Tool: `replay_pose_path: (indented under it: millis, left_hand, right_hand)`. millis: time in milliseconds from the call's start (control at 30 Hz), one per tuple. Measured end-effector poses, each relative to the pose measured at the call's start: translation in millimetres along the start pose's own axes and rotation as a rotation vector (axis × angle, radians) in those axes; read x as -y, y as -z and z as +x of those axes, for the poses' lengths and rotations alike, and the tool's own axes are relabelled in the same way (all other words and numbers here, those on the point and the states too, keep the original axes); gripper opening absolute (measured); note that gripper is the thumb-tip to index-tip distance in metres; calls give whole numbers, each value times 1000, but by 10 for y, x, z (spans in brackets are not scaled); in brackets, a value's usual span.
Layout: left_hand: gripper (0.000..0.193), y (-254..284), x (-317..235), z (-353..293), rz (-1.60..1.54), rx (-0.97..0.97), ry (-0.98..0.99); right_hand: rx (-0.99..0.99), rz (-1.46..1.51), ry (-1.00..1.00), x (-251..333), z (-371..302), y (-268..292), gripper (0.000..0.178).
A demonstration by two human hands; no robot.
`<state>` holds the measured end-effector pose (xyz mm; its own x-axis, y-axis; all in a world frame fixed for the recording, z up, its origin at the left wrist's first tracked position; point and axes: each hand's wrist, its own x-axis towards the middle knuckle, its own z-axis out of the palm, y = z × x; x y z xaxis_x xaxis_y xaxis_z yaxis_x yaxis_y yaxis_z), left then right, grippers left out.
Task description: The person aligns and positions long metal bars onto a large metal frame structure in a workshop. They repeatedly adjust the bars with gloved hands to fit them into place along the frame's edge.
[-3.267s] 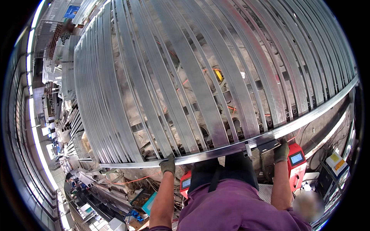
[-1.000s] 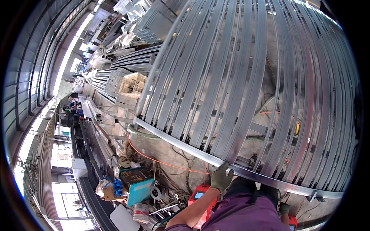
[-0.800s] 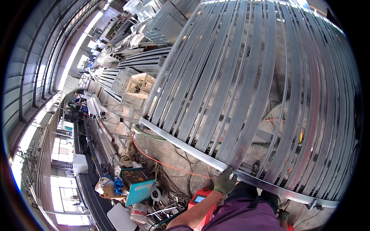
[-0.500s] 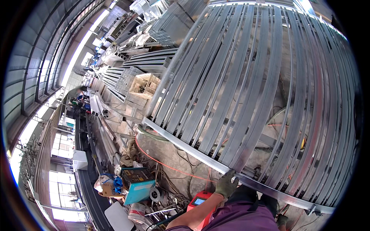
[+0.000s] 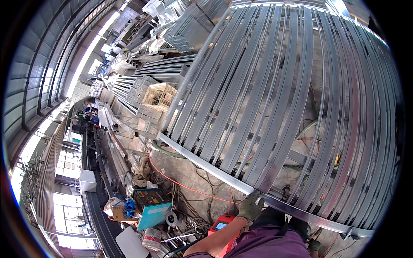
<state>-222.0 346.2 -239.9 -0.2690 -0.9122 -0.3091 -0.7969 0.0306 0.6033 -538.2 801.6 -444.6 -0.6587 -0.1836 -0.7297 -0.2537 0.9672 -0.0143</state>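
My left hand (image 5: 250, 207), in a grey-green work glove, is at the near edge of a large metal frame. Its fingers curl over the front rail (image 5: 206, 164) of that frame. Long grey metal bars (image 5: 286, 112) run away from the rail, side by side with gaps between them. Low at the picture's edge, my right hand (image 5: 314, 246) shows as a dark gloved shape beside my leg. Its fingers are too hidden to make out, and so is anything in them.
Left of my legs stands a red machine (image 5: 221, 225) with a small screen. Further left are a teal box with a control panel (image 5: 152, 210), a wire spool (image 5: 173, 218) and tangled cables. An orange hose (image 5: 185, 184) crosses the floor. A crate (image 5: 159, 97) sits beyond, near stacked metal tubes.
The view has shifted very slightly. My left hand stays at the front rail, and the right hand is still low beside my leg.
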Motion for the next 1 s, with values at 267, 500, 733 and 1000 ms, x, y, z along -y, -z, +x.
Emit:
replay_pose_path:
  millis: [267, 500, 733, 1000]
  left_hand:
    - [52, 545, 1029, 711, 42, -791, 197]
    - [73, 1072, 2150, 1667, -1130, -851, 763]
    - [73, 961, 1852, 1909, -901, -954, 788]
    - [45, 1001, 1760, 1907, -1064, -1012, 728]
  right_hand:
    - [-7, -1, -57, 44, -139, 43, 30]
    - [3, -72, -81, 15, -354, 188, 32]
    - [22, -166, -125, 53, -524, 309, 34]
    - [41, -229, -137, 270, -540, 413, 36]
